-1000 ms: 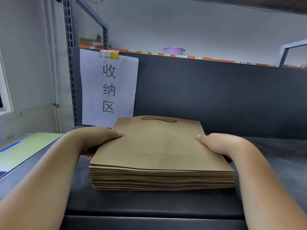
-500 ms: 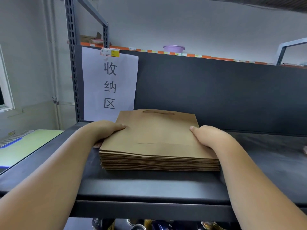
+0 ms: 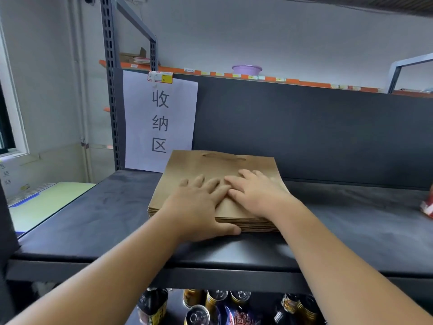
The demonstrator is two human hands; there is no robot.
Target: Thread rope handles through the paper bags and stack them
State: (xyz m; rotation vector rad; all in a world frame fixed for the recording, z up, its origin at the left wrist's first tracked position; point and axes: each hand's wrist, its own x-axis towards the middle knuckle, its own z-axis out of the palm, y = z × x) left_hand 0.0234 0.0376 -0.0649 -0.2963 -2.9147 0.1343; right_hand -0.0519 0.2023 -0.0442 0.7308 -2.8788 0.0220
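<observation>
A stack of flat brown paper bags [image 3: 187, 165] lies on the dark shelf [image 3: 98, 214], close to the back panel. A brown rope handle [image 3: 223, 156] shows at the far edge of the top bag. My left hand [image 3: 199, 207] lies flat on the stack with fingers spread, its thumb down over the near edge. My right hand [image 3: 255, 192] presses flat on top beside it, fingers straight, the two hands touching in the middle.
A white paper sign [image 3: 160, 120] with three characters hangs on the dark back panel [image 3: 316, 132] behind the stack. A red and white packet [image 3: 427, 205] sits at the shelf's right edge. Cans and bottles [image 3: 210, 306] stand on the lower shelf. A purple bowl [image 3: 246, 69] rests above.
The stack has been set further back on the shelf. Both hands left its sides and now lie flat on top of it.
</observation>
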